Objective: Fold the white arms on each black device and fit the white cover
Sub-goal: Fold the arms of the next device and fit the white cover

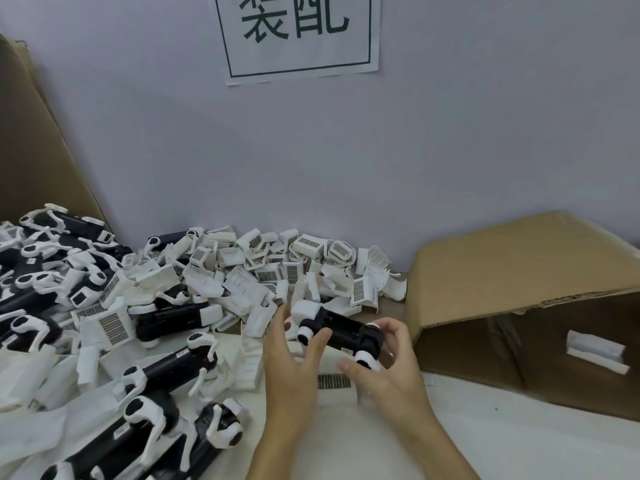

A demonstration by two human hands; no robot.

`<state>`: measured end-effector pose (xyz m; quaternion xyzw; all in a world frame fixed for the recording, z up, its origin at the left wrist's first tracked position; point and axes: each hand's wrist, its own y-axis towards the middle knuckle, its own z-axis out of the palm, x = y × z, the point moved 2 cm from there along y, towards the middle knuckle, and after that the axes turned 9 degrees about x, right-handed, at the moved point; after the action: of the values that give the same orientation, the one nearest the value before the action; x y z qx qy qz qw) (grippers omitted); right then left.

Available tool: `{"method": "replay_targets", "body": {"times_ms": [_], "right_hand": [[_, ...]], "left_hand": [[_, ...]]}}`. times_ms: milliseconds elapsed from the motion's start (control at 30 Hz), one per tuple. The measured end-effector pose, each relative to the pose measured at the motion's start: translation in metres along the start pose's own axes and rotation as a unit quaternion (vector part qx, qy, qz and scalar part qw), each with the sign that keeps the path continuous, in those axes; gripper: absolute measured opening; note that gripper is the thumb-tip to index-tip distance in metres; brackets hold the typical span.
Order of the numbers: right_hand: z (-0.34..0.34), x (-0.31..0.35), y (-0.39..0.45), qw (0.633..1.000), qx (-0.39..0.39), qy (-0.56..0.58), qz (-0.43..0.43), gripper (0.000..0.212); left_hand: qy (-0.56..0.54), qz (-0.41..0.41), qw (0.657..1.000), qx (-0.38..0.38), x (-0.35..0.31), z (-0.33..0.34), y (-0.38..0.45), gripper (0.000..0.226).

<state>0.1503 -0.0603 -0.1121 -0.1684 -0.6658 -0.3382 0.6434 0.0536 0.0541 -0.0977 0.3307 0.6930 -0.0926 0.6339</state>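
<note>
Held just above the table [519, 427], near its middle and in front of the wall: one black device [341, 329], a long dark body lying level, glossy, with rounded white arms at both ends and a blocky white cover [306, 311] at its far-left end; gripped at the left end by the left hand [291, 362], thumb laid across the black body, fingers reaching up behind the white piece; pinched at the right end by the right hand [384, 362], fingers curled over the top, thumb below beside a white rounded arm [365, 360]; beneath the hands, a flat white cover with a dark mesh patch [334, 381] lying on the table; along the back edge against the wall, a heaped pile of loose white covers [277, 271], boxy moulded plastic, many showing grey grid panels; across the left side, a crowded heap of black devices [104, 341] with white arms sticking out at angles, some over thin white wrapping; at the right edge, a brown cardboard box [519, 289] tipped on its side, corrugated, open toward the hands, one white piece [595, 351] inside; on the pale grey wall, a white paper sign [298, 36] with large dark characters in a thin frame.
</note>
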Motion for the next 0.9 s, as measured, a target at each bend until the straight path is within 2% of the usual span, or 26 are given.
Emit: {"method": "replay_targets", "body": {"times_ms": [100,167,233,267,333,467,567,700,800,900], "right_hand": [[0.004,-0.001,0.0,0.998,-0.055,-0.032,-0.024,0.067],[0.007,0.0,-0.001,0.992,-0.102,-0.052,-0.049,0.069],[0.008,0.0,0.0,0.986,-0.137,-0.063,-0.075,0.071],[0.009,0.0,0.0,0.984,-0.145,-0.065,-0.083,0.071],[0.011,0.0,-0.001,0.984,-0.136,-0.066,-0.092,0.071],[0.017,0.003,-0.002,0.984,-0.078,-0.102,-0.121,0.07],[0.02,0.006,-0.004,0.977,-0.07,-0.149,-0.133,0.069],[0.02,0.007,-0.005,0.961,-0.086,-0.227,-0.128,0.075],[0.014,0.004,-0.005,0.954,-0.092,-0.261,-0.118,0.078],[0.013,0.007,-0.005,0.952,-0.099,-0.268,-0.113,0.058]], "left_hand": [[0.014,0.011,0.997,-0.081,-0.001,0.001,0.003,0.045],[-0.002,0.034,0.994,-0.101,-0.004,0.003,0.003,0.034],[-0.013,0.049,0.998,-0.048,-0.007,0.01,0.002,0.048],[-0.021,0.044,0.999,-0.006,-0.01,0.016,0.002,0.047],[-0.068,0.013,0.996,0.052,-0.015,0.027,0.001,0.032],[-0.272,-0.106,0.954,0.065,-0.015,0.036,0.002,0.033],[-0.369,-0.129,0.918,0.065,-0.015,0.027,0.004,0.042],[-0.391,-0.114,0.908,0.098,-0.018,0.027,0.005,0.032],[-0.378,-0.086,0.914,0.12,-0.021,0.032,0.004,0.029],[-0.352,-0.059,0.924,0.136,-0.023,0.032,0.004,0.033]]}}
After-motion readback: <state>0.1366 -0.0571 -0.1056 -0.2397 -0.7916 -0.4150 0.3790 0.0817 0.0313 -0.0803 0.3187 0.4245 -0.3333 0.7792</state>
